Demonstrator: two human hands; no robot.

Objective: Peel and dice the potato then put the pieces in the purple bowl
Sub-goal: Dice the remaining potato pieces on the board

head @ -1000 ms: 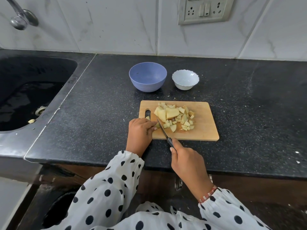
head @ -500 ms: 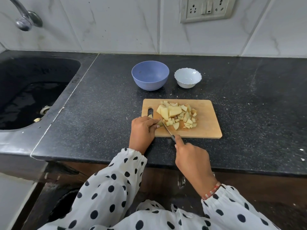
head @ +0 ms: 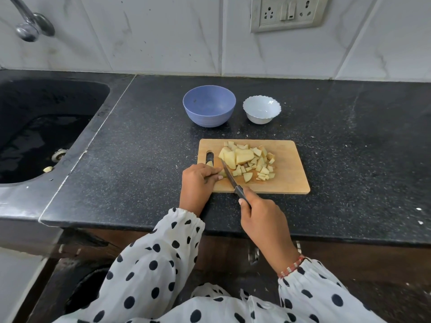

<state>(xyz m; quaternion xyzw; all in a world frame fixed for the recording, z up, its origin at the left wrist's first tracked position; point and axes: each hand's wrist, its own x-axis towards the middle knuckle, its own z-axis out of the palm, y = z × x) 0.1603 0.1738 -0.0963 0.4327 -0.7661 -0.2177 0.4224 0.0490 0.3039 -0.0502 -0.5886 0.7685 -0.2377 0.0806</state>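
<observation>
Left hand [head: 198, 180]: a potato piece [head: 222, 174] is pinched on the board [head: 291, 180].
Right hand [head: 261, 217]: the knife [head: 229, 177] is gripped.

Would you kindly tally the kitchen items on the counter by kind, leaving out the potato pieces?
Bowls: 2, a purple bowl and a white bowl
Cutting boards: 1
Knives: 1
Total: 4

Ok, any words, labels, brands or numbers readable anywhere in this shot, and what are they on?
None readable.
Switch and socket plate on the wall: no legible marking.
Purple bowl, white bowl, cutting board, knife: no print visible.
</observation>
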